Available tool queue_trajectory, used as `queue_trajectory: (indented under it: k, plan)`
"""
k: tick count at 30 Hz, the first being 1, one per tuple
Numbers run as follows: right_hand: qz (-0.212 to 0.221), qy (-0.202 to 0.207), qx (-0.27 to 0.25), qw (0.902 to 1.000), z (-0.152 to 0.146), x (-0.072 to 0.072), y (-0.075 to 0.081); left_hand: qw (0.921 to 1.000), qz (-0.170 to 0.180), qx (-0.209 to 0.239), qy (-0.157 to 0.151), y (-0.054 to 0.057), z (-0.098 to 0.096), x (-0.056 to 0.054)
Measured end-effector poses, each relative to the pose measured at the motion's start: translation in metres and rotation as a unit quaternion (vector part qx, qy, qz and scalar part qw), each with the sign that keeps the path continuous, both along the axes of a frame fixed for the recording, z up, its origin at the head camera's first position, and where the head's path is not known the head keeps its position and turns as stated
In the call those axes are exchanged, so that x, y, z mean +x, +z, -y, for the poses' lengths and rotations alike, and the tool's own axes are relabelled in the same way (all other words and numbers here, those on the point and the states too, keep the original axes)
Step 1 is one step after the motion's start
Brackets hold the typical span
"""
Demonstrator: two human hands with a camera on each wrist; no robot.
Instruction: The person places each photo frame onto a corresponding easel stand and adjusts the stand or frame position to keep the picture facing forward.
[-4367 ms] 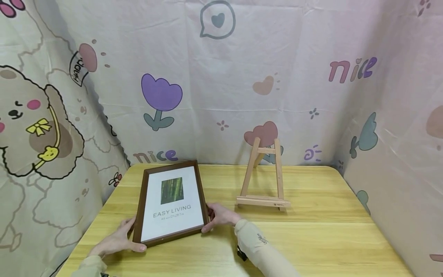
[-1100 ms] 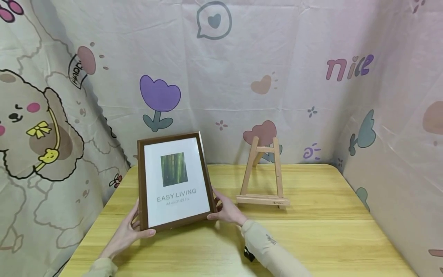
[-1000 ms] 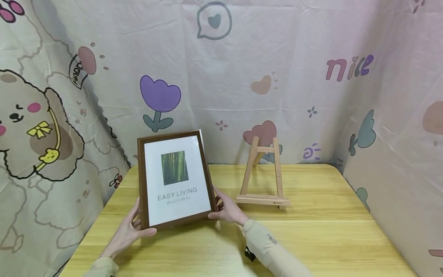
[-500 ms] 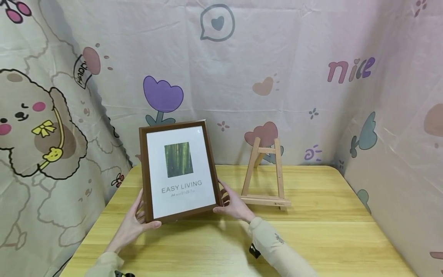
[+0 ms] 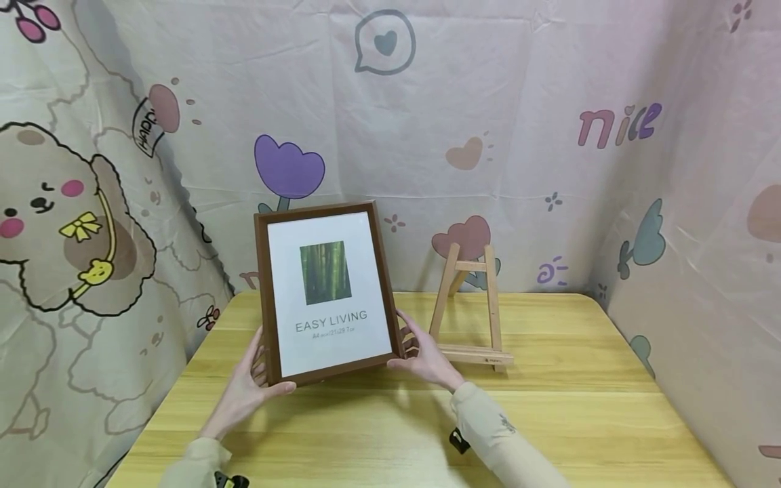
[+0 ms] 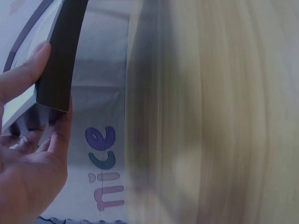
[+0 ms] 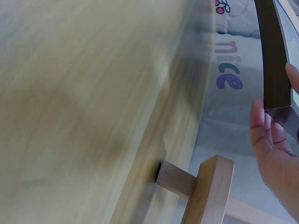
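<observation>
Both hands hold a brown picture frame point(image 5: 332, 366) by its lower corners, lifted off the table and tipped back with its face toward me. Its white insert carries a green bamboo picture and the words EASY LIVING. My left hand point(image 5: 244, 390) grips the lower left corner, thumb in front and fingers behind, as the left wrist view also shows. At the lower right corner my right hand point(image 5: 427, 356) grips in the same way; in the right wrist view the frame's dark edge point(image 7: 275, 60) sits between thumb and fingers. A small wooden easel point(image 5: 472, 354) stands just right of that hand.
The wooden table point(image 5: 579, 407) reaches back to a patterned cloth point(image 5: 390, 122) hung behind and at both sides. In the right wrist view part of the easel point(image 7: 212, 186) lies close below the right hand.
The picture frame has come up off the table, its face turned more upright, and has shifted right toward the easel with both hands on it. The easel has stayed in place.
</observation>
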State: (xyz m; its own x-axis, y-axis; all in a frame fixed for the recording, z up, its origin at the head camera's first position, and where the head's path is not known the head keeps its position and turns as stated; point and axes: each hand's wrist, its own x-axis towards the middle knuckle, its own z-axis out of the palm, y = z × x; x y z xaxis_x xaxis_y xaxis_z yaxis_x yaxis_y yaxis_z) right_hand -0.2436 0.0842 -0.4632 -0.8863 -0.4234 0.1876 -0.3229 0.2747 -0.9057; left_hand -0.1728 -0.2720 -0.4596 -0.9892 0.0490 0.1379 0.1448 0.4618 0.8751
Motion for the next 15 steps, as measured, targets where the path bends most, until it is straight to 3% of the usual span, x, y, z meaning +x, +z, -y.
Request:
queue_trajectory:
  k: [6,15]
  plan:
    - [0.004,0.003,-0.033,0.9994,-0.007,-0.002,0.002,0.9996,-0.017,0.022,-0.004,0.003,-0.01,-0.002]
    - [-0.028,0.003,-0.073,0.9969,-0.018,-0.003,0.004,0.9989,-0.026,0.04,-0.002,0.005,-0.024,-0.007]
